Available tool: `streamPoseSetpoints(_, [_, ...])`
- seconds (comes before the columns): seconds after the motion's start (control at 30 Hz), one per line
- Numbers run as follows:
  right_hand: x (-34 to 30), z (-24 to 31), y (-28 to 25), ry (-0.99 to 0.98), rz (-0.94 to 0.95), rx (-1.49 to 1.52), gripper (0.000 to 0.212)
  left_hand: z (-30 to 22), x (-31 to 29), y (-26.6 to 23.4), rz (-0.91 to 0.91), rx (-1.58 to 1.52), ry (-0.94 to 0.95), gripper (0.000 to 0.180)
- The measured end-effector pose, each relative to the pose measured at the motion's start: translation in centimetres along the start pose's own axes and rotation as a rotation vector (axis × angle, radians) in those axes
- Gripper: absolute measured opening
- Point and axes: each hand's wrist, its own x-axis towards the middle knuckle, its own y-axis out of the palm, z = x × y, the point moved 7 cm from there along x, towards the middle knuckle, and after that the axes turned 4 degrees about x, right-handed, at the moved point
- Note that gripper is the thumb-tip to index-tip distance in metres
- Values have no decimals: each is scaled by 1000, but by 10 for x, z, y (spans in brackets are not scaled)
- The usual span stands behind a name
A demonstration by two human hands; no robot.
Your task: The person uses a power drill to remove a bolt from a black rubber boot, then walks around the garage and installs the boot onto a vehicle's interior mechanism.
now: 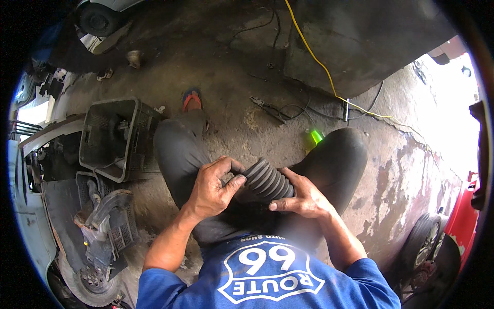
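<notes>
A black ribbed rubber bellows boot [267,180] is held tilted over my lap, between my two hands. My left hand [213,186] pinches its narrower end, thumb and forefinger closed on the rim. Around the wider end wraps my right hand [303,196], with the thumb on the near side and the fingers on the far side. The inside of the boot is hidden from this view.
At left stand a dark plastic crate [135,147] and a second crate [123,229] of metal parts. Ahead lie a cabled clamp [265,105] and a bright green object [316,137]. A yellow cable [321,64] runs across; wheels [423,242] stand at right.
</notes>
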Motion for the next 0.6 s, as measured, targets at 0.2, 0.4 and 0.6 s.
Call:
streamPoseSetpoints(0.2, [-4, -5, 1, 3, -101, 24, 86, 10, 1, 14, -235, 289, 78, 18])
streamPoseSetpoints(0.4, [-25, -28, 28, 27, -7, 293, 112, -25, 11, 15, 15, 90, 165, 17])
streamPoseSetpoints(0.6, [-53, -4, 6, -390, -222, 37, 97, -48, -7, 48, 529, -95, 105, 10])
